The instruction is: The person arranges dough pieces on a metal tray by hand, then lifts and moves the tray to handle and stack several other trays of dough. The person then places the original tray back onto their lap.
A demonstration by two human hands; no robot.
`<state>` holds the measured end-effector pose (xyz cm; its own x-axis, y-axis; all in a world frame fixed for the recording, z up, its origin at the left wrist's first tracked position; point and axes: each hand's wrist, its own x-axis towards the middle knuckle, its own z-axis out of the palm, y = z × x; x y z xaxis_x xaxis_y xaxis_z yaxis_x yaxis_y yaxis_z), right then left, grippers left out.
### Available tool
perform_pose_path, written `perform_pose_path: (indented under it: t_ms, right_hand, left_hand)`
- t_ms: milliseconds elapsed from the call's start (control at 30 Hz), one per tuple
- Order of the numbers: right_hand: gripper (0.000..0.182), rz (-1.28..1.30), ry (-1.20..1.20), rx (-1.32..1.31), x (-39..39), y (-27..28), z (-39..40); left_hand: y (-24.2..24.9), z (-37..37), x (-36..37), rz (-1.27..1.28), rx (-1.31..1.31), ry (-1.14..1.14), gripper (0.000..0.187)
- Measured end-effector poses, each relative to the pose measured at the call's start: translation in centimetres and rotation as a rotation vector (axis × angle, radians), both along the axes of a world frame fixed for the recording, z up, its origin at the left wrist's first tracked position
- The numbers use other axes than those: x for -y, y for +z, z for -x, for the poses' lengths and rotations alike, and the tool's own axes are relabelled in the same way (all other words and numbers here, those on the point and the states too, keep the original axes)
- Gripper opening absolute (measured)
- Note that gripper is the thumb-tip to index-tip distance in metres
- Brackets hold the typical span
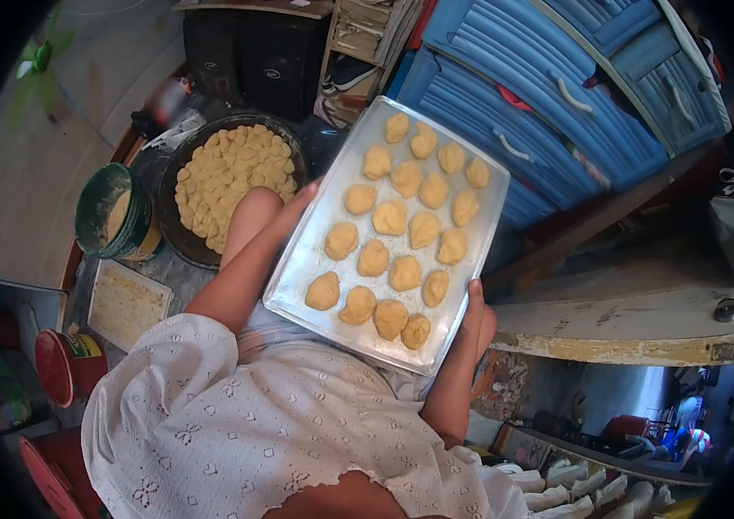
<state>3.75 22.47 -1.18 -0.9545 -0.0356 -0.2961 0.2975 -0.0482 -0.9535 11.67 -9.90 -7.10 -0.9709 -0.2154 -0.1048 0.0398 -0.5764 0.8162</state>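
Observation:
A silver baking tray (298, 318) rests tilted over my lap, bearing several rough lumps of yellow dough (389, 217) set in loose rows. My left hand (302, 206) grips its left long edge, the fingers mostly hidden beneath. On the opposite edge, lower down, my right hand (473, 313) is closed round the rim, and its fingers are partly out of sight under the metal. Left of the tray stands a big round dark pan (168, 177) heaped with many more dough pieces (233, 177), near my left forearm.
A green bucket (95, 208) with pale contents stands beside the pan. A smaller floury tray (129, 304) and a red tub (64, 368) are at the left. Blue slatted drawers (514, 95) rise ahead, and a worn wooden ledge (626, 320) juts in at the right.

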Motion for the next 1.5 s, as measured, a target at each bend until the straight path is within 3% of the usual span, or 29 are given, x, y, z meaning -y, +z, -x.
perform_pose_path:
  t_ms: [267, 967, 1200, 1500]
  right_hand:
    - [0.058, -0.056, -0.002, -0.043, -0.4, -0.5, 0.2]
    - [0.056, -0.065, 0.0, -0.034, -0.2, 0.4, -0.2]
    - [0.059, -0.091, -0.004, -0.034, -0.5, -0.1, 0.1]
    - [0.059, -0.094, -0.017, -0.013, -0.2, 0.2, -0.2]
  left_hand:
    - [1.2, -0.4, -0.5, -0.025, 0.058, 0.02, 0.058]
    - [-0.9, 0.2, 0.3, 0.02, -0.02, -0.007, 0.059]
    - [1.1, -0.2, -0.5, 0.036, 0.009, 0.008, 0.063]
    - [1.2, -0.5, -0.7, -0.016, 0.06, 0.037, 0.053]
